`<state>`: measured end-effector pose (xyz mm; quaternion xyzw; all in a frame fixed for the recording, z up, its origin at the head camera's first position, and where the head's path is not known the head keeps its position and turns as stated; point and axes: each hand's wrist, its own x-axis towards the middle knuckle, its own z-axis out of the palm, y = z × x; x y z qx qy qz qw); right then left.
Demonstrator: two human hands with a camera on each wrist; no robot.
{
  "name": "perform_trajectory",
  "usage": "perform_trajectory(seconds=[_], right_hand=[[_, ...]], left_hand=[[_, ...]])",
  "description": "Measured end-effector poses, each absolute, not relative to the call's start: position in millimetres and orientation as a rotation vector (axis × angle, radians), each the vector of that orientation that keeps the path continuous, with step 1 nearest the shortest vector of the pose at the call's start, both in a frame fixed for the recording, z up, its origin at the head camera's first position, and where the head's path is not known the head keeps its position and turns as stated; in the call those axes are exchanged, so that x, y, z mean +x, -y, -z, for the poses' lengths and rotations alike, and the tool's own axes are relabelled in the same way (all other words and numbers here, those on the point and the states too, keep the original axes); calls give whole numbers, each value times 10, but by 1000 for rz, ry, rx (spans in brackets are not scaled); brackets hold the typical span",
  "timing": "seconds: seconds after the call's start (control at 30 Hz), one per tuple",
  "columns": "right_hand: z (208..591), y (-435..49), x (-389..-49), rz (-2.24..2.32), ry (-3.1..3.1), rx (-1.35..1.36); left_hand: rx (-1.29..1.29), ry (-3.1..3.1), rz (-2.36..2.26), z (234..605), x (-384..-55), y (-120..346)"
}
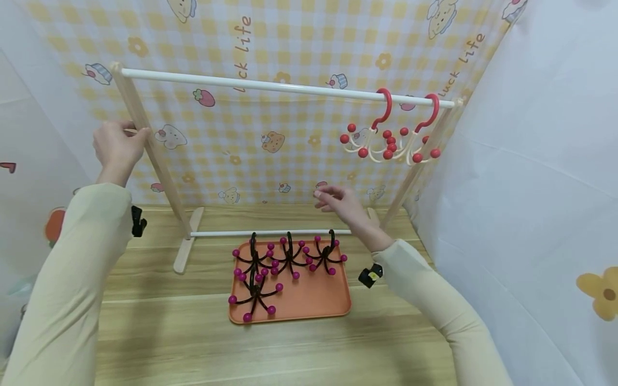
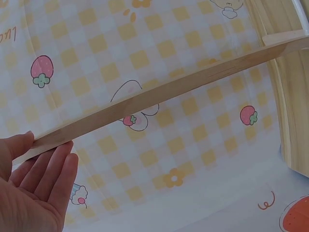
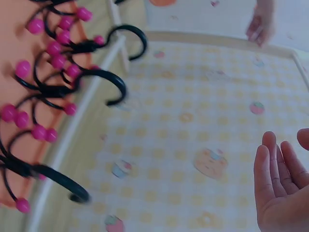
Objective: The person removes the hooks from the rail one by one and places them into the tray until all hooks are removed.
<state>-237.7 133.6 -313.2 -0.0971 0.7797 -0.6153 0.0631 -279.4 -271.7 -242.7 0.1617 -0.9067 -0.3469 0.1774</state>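
My left hand (image 1: 119, 145) grips the left wooden post (image 1: 159, 163) of a hanging rack, its thumb on one side and fingers on the other, as the left wrist view also shows. Below the rack's top rail, my right hand (image 1: 344, 206) is in the air with nothing in it, fingers slightly bent. Two cream hangers with red hooks and red ball tips, one (image 1: 384, 110) beside the other (image 1: 427, 115), hang at the rail's right end. Several black hook hangers with magenta ball tips, one of them in front (image 1: 256, 292), lie on an orange tray (image 1: 314, 305).
A white top rail (image 1: 217, 81) spans the two posts, and a lower white bar (image 1: 222, 233) runs behind the tray. Wooden feet (image 1: 183, 256) stand on the wood-grain table (image 1: 193, 343). Behind hangs a yellow checked cloth (image 1: 299, 118); a white cloth (image 1: 526, 177) covers the right side.
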Motion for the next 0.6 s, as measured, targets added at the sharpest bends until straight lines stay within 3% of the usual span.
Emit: perform_trajectory(seconds=[0.6], right_hand=[[2305, -1786, -2588, 2230, -2436, -309]], left_hand=[[458, 2580, 976, 2421, -2785, 2714]])
